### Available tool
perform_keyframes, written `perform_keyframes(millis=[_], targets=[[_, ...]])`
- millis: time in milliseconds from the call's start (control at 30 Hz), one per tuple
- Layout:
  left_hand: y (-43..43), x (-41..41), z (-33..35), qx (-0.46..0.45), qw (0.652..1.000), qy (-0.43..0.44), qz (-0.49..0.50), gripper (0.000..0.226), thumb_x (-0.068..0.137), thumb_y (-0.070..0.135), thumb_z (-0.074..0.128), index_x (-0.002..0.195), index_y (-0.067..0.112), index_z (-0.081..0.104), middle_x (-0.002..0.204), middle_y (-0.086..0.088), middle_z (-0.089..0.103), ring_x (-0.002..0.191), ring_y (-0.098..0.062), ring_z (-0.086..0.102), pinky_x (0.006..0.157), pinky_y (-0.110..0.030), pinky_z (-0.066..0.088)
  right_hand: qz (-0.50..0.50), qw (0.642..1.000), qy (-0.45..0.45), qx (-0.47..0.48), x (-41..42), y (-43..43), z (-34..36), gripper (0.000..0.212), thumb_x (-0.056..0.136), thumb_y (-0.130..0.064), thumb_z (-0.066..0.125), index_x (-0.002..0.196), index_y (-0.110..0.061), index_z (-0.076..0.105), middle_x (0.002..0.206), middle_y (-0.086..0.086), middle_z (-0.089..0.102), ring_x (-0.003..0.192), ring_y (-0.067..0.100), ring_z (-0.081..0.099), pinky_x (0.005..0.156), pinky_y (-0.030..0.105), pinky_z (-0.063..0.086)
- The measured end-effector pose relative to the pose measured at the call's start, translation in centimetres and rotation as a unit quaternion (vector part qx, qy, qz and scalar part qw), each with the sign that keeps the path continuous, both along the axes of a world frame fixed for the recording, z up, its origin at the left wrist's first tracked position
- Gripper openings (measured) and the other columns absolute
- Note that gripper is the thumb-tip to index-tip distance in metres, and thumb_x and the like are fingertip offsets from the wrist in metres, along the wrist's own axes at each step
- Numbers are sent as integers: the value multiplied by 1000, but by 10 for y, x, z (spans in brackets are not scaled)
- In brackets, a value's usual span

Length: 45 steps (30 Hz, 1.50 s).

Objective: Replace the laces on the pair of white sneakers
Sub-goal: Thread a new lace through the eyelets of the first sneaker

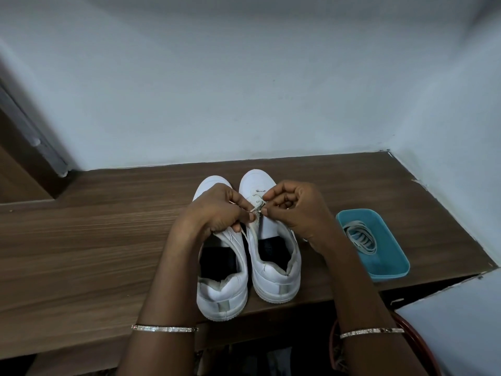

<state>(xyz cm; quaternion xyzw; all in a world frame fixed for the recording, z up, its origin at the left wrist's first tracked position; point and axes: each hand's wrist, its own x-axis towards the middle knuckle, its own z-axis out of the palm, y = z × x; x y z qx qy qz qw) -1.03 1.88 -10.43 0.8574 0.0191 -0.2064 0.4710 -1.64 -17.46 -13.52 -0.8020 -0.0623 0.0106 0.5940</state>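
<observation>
— Sneakers' condition?
— Two white sneakers (225, 291) are standing side by side on the tabletop (81, 240), heels nearest the camera, dark insoles showing.
— Containers?
— A teal tray (393, 267) to their right is holding coiled pale laces (359, 237).
— Hands?
— The left hand (217, 210) and right hand (295, 210) are both pinching a lace (256, 210) over the right-side sneaker's eyelets.

Dim, cool, flat light, the whole picture slightly soft; the white sneakers (222, 294) are the brightest thing. Behind them the wall (244, 90) reads blue-grey and darkens toward the top corners. Faint shadow lies just beside them on the table (81, 240), whose edges bow far to either side; below them is near black
</observation>
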Motion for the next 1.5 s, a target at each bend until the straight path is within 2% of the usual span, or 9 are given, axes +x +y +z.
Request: perform_keyframes(millis=[267, 500, 667, 867, 1033, 1133, 1267, 1367, 1500], targets=[[3, -3, 3, -84, 996, 15, -6, 19, 100, 9, 57, 102, -3, 71, 89, -14, 77, 41, -3, 54, 36, -13, 29, -8, 1000, -2, -25, 0, 2, 2, 20, 73, 1, 86, 85, -3, 71, 72, 6, 74, 62, 6, 64, 65, 20, 52], [-1, -2, 1, 0, 1000, -27, -10, 12, 84, 7, 73, 88, 16, 79, 65, -3, 73, 41, -3, 55, 41, -17, 32, -34, 999, 4, -12, -1, 2, 1, 25, 69, -6, 91, 82, -3, 71, 72, 8, 76, 70, 15, 73, 74, 29, 59], [-9, -3, 1, 77, 992, -97, 4, 6, 79, 15, 76, 78, 20, 80, 43, 5, 61, 42, 0, 56, 42, -10, 33, -25, 1000, 16, 0, -2, 1, 1, 25, 69, -6, 91, 83, -3, 71, 73, 7, 77, 71, 13, 73, 74, 24, 59], [9, -6, 7, 9, 995, -94, 19, 8, 72, 10, 77, 66, 15, 78, 70, -9, 75, 41, -10, 54, 51, -24, 44, 10, 999, 33, 18, -2, -3, 3, 25, 72, 1, 87, 90, -6, 72, 83, 9, 78, 74, 16, 69, 77, 29, 59], [24, -3, 10, -38, 989, -124, 74, 8, 75, 6, 79, 70, 13, 78, 69, 0, 75, 39, -11, 53, 46, -16, 41, 6, 999, 30, 14, 0, -2, 2, 23, 73, 3, 86, 89, -8, 73, 81, 9, 77, 74, 15, 69, 76, 26, 58], [20, -3, 8, -5, 991, -132, 14, 12, 78, 5, 78, 79, 17, 79, 67, -1, 75, 42, -12, 60, 53, -20, 48, 3, 1000, 23, 6, 1, 0, 0, 22, 73, 3, 86, 88, -8, 73, 80, 9, 77, 70, 10, 69, 72, 22, 57], [14, -2, 4, 7, 993, -82, -84, 23, 77, 9, 85, 97, 18, 79, 83, 4, 77, 58, -22, 69, 63, -31, 61, 5, 1000, 20, 1, 2, -1, 0, 21, 73, 2, 86, 87, -7, 74, 78, 9, 76, 68, 9, 70, 70, 21, 56], [10, -3, 6, 28, 988, -127, -81, 13, 78, 16, 85, 89, 20, 80, 71, 5, 75, 46, -14, 64, 49, -20, 51, 2, 1000, 19, 5, 2, -2, 0, 21, 73, 2, 86, 87, -6, 74, 78, 10, 77, 70, 12, 71, 73, 25, 58], [9, -5, 7, 38, 982, -175, -57, 3, 83, 19, 80, 81, 21, 80, 67, 3, 74, 40, -10, 60, 45, -21, 46, 11, 1000, 23, 18, 2, -3, -2, 22, 73, 3, 86, 89, -6, 74, 78, 9, 77, 71, 11, 71, 72, 23, 57]])
